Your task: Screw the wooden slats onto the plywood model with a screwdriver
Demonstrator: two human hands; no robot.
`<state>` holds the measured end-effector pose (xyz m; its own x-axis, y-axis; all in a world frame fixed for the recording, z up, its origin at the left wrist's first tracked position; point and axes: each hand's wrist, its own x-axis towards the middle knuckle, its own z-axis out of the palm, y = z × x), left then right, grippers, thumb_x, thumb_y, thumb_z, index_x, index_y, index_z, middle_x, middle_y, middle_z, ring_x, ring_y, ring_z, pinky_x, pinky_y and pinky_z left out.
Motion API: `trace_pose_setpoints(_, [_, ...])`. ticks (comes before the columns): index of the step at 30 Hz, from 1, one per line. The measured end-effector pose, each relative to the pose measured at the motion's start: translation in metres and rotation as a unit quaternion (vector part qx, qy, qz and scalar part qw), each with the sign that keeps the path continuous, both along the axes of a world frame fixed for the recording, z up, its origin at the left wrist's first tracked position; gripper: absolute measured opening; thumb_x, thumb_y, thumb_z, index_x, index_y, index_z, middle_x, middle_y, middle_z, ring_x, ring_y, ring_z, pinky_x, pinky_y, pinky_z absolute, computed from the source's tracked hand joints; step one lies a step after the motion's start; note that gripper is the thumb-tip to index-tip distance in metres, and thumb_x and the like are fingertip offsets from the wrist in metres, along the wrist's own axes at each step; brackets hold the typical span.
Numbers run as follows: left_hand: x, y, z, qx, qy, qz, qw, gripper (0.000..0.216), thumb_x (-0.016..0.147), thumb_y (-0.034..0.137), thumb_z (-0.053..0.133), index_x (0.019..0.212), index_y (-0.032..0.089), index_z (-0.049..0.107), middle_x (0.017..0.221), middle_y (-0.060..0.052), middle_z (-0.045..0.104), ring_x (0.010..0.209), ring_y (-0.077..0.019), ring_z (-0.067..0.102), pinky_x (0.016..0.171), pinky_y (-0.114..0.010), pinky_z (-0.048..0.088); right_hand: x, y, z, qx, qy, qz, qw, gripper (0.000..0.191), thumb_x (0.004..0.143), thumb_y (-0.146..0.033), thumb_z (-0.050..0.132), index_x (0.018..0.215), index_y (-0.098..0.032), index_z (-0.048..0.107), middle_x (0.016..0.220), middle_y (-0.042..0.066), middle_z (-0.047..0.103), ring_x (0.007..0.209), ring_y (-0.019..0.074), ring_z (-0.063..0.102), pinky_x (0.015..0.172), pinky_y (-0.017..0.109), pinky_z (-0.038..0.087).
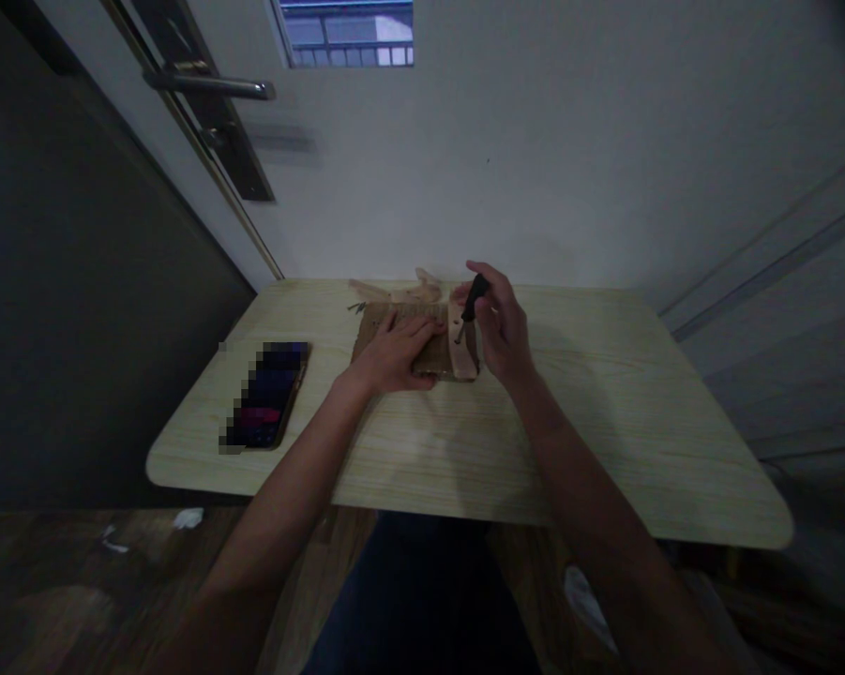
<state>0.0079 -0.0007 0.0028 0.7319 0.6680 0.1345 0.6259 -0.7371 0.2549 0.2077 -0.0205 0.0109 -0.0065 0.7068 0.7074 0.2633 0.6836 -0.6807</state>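
A brown wooden board (pixel 376 323) lies near the far edge of a pale wood table (pixel 605 412). A lighter wooden strip (pixel 459 352) rests along the board's right side. My left hand (pixel 398 352) lies flat on the board, fingers spread, pressing it down. My right hand (pixel 499 323) is closed round a small screwdriver with a black handle (pixel 474 295). The screwdriver is held nearly upright and its tip meets the light strip.
More light wooden pieces (pixel 400 289) and a few small dark screws (pixel 355 306) lie behind the board, by the wall. A phone (pixel 267 408) lies on the table's left part. A door with a metal handle (pixel 211 86) stands at the left.
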Motion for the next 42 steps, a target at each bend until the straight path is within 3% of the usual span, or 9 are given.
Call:
trace_pose_setpoints(5, [0.0,0.0001,-0.0001,0.005,0.006,0.001,1.0,0.085,0.073,0.039,0.078,0.148,0.023,0.041,0.157,-0.015,0.046,0.146,-0.0373,0.039,0.124,-0.068,0.01,0.0011,0.0039,-0.004,-0.027,0.013,0.003,1.0,0.048,0.098,-0.06,0.047,0.135,-0.03,0.053,0.105,0.004,0.073,0.085,0.018,0.073,0.083,0.037,0.062])
trace_pose_setpoints(11, [-0.0022,0.0016,-0.0026,0.016,-0.001,-0.01,1.0,0.083,0.075,0.04,0.076,0.148,0.025,0.04,0.156,-0.016,0.046,0.145,-0.0366,0.04,0.124,-0.067,0.011,0.0006,0.0067,-0.0043,-0.031,0.03,-0.037,0.998,0.044,0.088,-0.06,0.064,0.122,-0.031,0.062,0.098,0.002,0.073,0.08,0.0186,0.071,0.073,0.035,0.062])
trace_pose_setpoints(19, [-0.002,0.0011,-0.0022,0.01,-0.03,-0.009,0.999,0.075,0.083,0.056,0.07,0.145,0.023,0.045,0.153,-0.016,0.049,0.145,-0.0369,0.042,0.124,-0.067,0.01,-0.0041,0.0032,-0.0022,-0.02,0.025,-0.07,0.997,0.042,0.084,-0.059,0.07,0.114,-0.03,0.064,0.076,-0.003,0.061,0.067,0.0141,0.058,0.055,0.026,0.052])
trace_pose_setpoints(22, [-0.0014,-0.0003,0.0002,0.003,-0.045,-0.006,0.999,0.068,0.088,0.062,0.062,0.143,0.024,0.047,0.152,-0.014,0.051,0.144,-0.0357,0.043,0.125,-0.066,0.009,-0.0047,0.0028,-0.0014,-0.022,0.025,-0.067,0.997,0.042,0.084,-0.058,0.07,0.115,-0.031,0.063,0.079,-0.003,0.061,0.069,0.0141,0.059,0.056,0.025,0.052])
trace_pose_setpoints(27, [-0.0009,-0.002,0.0037,-0.01,-0.045,-0.003,0.999,0.052,0.098,0.057,0.049,0.14,0.026,0.049,0.15,-0.012,0.054,0.143,-0.0311,0.045,0.125,-0.063,0.011,-0.0049,0.0022,-0.0032,-0.022,0.003,-0.07,0.997,0.045,0.088,-0.063,0.063,0.12,-0.031,0.06,0.086,0.0,0.065,0.071,0.0152,0.062,0.059,0.028,0.055])
trace_pose_setpoints(32, [0.0005,-0.0028,0.0048,-0.01,-0.049,0.005,0.999,0.057,0.096,0.061,0.051,0.14,0.024,0.049,0.148,-0.012,0.055,0.142,-0.0326,0.045,0.124,-0.065,0.011,-0.0039,-0.0019,-0.0052,-0.008,-0.024,-0.025,0.999,0.056,0.097,-0.064,0.044,0.144,-0.034,0.045,0.102,0.005,0.067,0.081,0.02,0.067,0.074,0.039,0.061])
trace_pose_setpoints(35, [0.0014,-0.0026,0.0044,-0.008,-0.054,0.008,0.998,0.058,0.095,0.062,0.052,0.139,0.025,0.05,0.146,-0.011,0.057,0.14,-0.0327,0.047,0.124,-0.065,0.013,-0.0015,-0.0032,-0.0037,-0.004,-0.042,0.001,0.999,0.059,0.098,-0.065,0.037,0.148,-0.034,0.043,0.105,0.006,0.068,0.083,0.0213,0.068,0.082,0.044,0.061])
trace_pose_setpoints(42, [0.0021,-0.0025,0.0039,-0.001,-0.06,0.013,0.998,0.056,0.093,0.064,0.055,0.135,0.026,0.053,0.143,-0.01,0.059,0.138,-0.0335,0.049,0.124,-0.065,0.014,0.0018,-0.0014,-0.0011,-0.011,-0.029,0.014,0.999,0.058,0.098,-0.064,0.042,0.145,-0.031,0.048,0.111,0.007,0.073,0.089,0.022,0.072,0.084,0.042,0.062])
